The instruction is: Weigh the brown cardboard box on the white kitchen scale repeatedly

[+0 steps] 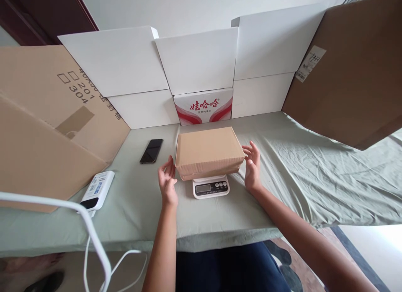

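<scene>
Both hands are up at the box (209, 151), one on each side, and neither has a grip on it. Left hand (167, 181) is spread open, palm turned toward the box's left end, fingertips just beside that edge; whether they touch it I cannot tell. Right hand (253, 166) is open too, fingers loosely curled, sitting right at the box's right corner, touching or very nearly so. And the box itself, plain brown cardboard and closed, rests flat on top of a small white scale (210, 187), overhanging it on every side, with the scale's display and buttons poking out at the front. All of that sits on a table draped in a pale green cloth (292, 166). Off to the left, a black phone (151, 151) lies flat, well apart from the box, and nearer the front edge there's a white power bank (97, 190). White cartons (201, 57) stand along the back
</scene>
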The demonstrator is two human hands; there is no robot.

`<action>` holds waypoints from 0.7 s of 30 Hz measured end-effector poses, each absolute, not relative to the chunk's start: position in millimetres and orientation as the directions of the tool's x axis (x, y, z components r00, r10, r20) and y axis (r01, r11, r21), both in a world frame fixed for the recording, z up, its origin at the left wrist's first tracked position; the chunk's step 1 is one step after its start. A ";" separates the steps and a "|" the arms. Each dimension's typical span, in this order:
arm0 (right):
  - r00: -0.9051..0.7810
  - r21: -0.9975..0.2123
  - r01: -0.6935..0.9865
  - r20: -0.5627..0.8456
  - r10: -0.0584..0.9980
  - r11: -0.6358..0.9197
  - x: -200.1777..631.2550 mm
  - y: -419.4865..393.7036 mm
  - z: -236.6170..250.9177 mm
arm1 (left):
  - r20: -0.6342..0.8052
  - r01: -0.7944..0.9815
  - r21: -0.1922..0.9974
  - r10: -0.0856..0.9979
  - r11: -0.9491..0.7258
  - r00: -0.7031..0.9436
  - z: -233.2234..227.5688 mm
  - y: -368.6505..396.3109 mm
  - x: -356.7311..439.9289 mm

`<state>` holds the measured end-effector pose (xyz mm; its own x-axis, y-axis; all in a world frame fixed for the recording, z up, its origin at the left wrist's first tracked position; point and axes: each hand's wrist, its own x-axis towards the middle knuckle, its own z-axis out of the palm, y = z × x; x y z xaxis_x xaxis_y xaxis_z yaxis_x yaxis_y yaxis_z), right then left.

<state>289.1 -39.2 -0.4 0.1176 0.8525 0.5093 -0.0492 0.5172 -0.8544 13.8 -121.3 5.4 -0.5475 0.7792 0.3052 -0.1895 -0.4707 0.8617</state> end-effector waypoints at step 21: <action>-0.088 -0.896 -0.109 0.439 0.894 0.430 288.9 -42.6 0.1 | 0.261 -0.195 0.899 0.836 -0.393 -0.482 -5.0 -124.9 14.5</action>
